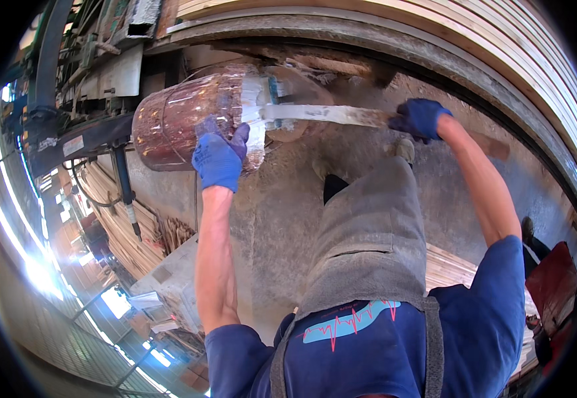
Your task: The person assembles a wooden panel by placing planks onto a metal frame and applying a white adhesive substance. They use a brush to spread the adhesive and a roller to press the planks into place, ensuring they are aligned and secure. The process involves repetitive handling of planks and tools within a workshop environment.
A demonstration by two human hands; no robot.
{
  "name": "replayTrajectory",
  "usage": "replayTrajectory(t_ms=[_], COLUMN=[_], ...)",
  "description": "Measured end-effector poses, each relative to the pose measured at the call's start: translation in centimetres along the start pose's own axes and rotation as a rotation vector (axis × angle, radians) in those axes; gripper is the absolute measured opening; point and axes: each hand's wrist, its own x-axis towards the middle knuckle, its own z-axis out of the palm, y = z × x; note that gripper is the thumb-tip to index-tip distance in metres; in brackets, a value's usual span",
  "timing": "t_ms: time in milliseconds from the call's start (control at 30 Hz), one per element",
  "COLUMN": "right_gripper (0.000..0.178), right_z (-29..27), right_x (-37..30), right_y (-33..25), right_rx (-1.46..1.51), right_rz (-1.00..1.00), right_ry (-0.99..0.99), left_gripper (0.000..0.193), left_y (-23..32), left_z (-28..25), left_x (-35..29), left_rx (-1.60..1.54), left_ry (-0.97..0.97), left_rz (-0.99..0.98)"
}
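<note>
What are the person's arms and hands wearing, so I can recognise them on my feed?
The left hand and right hand wear matching blue gloves, with darker, purplish-grey fingers. The gloves end around the wrists. The forearms are bare, and above them are short, plain navy-blue sleeves. No cables show on either arm.
</note>
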Motion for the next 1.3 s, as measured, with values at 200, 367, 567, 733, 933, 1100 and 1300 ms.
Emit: replayTrajectory(t_ms=[200, 367, 567, 733, 933, 1100, 1300], right_gripper=[0.042, 0.053, 0.046, 0.045, 0.038, 0.041, 0.038], right_z=[1.3, 1.1, -0.2, -0.2, 3.1, 7.8, 6.8], right_x=[0.1, 6.0, 5.3, -1.7, 3.1, 9.3, 5.1], right_y=[-5.7, -18.1, -4.9, -1.4, -11.3, -20.5, -11.7], right_rx=[-0.037, 0.037, -0.103, -0.101, -0.064, 0.025, -0.005], right_rz=[-0.190, -0.361, -0.150, -0.001, -0.394, -0.536, -0.245], right_ry=[0.094, -0.106, -0.076, 0.054, 0.155, 0.217, 0.112], left_gripper=[0.053, 0.058, 0.058, 0.068, 0.063, 0.069, 0.059], left_y=[-0.8, 0.2, 0.3, -0.4, -0.2, 0.4, -0.6], left_z=[0.6, 0.1, 0.1, -0.2, 0.2, 0.2, 1.3], left_x=[0.0, -0.1, 0.2, -0.2, -0.2, 0.7, -0.5], left_rx=[0.011, 0.029, -0.046, -0.014, 0.000, 0.024, 0.032], left_ry=[0.014, 0.006, -0.013, -0.081, -0.016, -0.062, 0.069], left_rz=[0.022, -0.010, -0.029, -0.034, -0.009, -0.004, 0.049])
